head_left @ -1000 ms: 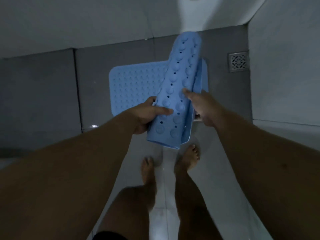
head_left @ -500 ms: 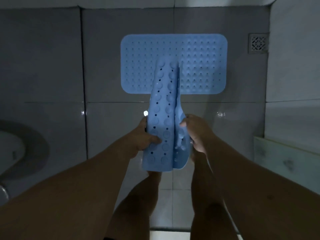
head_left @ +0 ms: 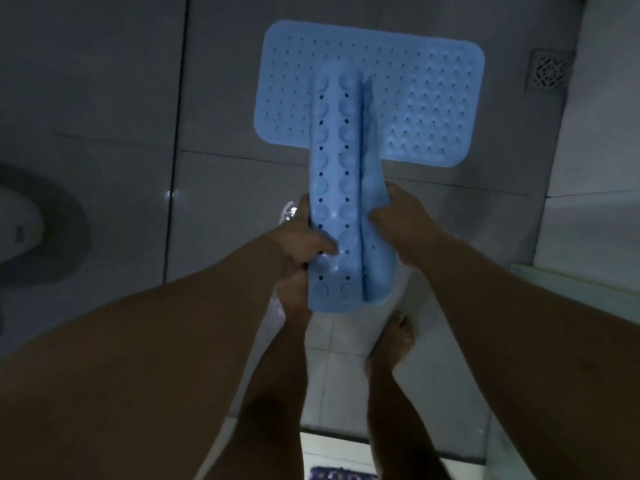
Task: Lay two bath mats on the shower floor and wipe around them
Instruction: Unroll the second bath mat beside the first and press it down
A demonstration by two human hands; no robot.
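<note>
One blue bath mat (head_left: 429, 109) lies flat on the grey tiled shower floor (head_left: 242, 188), ahead of me. A second blue mat (head_left: 341, 174) is folded lengthwise, suction cups facing up, and I hold it above the floor so that it reaches out over the flat mat's middle. My left hand (head_left: 301, 240) grips its left side near the lower end. My right hand (head_left: 403, 225) grips its right side at about the same height. The folded mat hides part of the flat one.
A square metal floor drain (head_left: 549, 72) sits at the far right, by a white wall. A rounded white fixture (head_left: 20, 226) shows at the left edge. My bare feet (head_left: 398, 337) stand on lighter tiles just below the held mat. A dark patterned mat (head_left: 341, 474) peeks in at the bottom edge.
The view has tilted down toward the floor, so the flat mat now shows whole. The folded mat has come from a slant to pointing straight ahead. Both hands keep their grip.
</note>
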